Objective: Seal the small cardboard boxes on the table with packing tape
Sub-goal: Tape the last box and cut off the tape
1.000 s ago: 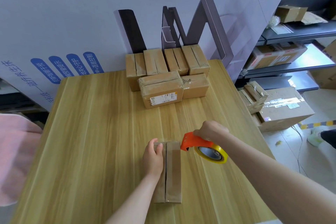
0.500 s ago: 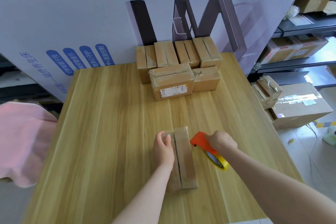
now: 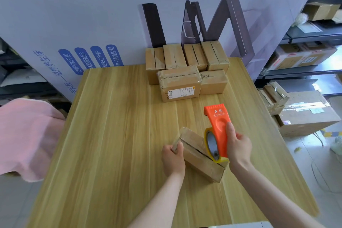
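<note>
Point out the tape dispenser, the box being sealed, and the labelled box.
tape dispenser (image 3: 219, 126), head view, orange handle face.
box being sealed (image 3: 199, 159), head view, top flap beside the seam.
labelled box (image 3: 180, 91), head view, front face at the label.

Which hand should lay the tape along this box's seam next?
Right. The right hand already grips the orange tape dispenser, sitting over the near end of the box by its open seam. The left hand is occupied steadying the box's left side.

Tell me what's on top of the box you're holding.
The orange tape dispenser, held by the right hand, rests its yellow-rimmed roll near the box's open centre seam. The left hand grips the box's left end. Its contents are hidden.
</note>
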`<control>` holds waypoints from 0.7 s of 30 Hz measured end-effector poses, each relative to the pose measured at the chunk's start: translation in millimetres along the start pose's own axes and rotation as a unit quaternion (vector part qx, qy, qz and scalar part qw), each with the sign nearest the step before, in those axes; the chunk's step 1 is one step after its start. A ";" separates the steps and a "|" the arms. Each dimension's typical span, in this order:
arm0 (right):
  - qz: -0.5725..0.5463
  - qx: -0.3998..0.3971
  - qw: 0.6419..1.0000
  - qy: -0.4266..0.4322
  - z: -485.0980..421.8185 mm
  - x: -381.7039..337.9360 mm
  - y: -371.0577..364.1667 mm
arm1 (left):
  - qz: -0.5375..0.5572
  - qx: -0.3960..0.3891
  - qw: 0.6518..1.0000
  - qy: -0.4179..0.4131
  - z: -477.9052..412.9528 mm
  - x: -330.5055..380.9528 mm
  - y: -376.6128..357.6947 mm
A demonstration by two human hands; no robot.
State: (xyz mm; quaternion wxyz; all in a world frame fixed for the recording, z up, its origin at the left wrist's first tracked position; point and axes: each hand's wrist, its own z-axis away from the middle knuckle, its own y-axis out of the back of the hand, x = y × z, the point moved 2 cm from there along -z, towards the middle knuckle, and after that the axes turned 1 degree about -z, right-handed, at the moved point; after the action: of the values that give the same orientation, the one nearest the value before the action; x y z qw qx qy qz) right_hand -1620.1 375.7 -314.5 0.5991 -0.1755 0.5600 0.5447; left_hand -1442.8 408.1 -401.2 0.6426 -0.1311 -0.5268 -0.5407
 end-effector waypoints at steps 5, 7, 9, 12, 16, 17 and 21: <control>0.014 -0.030 0.999 0.022 12.7 5.2 -5.2 | -0.139 0.019 0.987 -0.083 -4.4 6.1 8.7; 0.013 -0.036 0.999 0.023 10.7 3.5 -6.4 | -0.211 0.040 0.947 -0.238 -5.9 19.2 11.5; 0.006 -0.037 0.999 0.019 8.4 4.3 -6.5 | -0.251 0.023 0.899 -0.359 -13.4 33.1 10.2; -0.005 -0.033 0.999 0.020 8.7 8.7 -5.6 | -0.307 -0.045 0.886 -0.344 -20.5 62.4 1.3; -0.016 -0.033 0.999 0.020 9.1 12.4 -5.6 | -0.305 -0.174 0.918 -0.185 -36.8 81.1 -15.8; -0.018 -0.033 0.999 0.020 9.1 12.8 -5.8 | -0.319 -0.178 0.918 -0.153 -41.3 82.6 -18.4; -0.025 -0.034 0.999 0.018 7.0 16.3 -7.4 | -0.414 -0.233 0.859 -0.191 -50.7 88.5 -23.8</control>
State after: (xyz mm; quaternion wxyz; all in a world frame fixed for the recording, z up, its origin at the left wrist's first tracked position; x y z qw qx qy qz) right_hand -1614.1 386.3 -329.4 0.5958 -0.2195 0.5477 0.5449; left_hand -1447.9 312.4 -359.0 0.1974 -0.1480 -0.5031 -0.8283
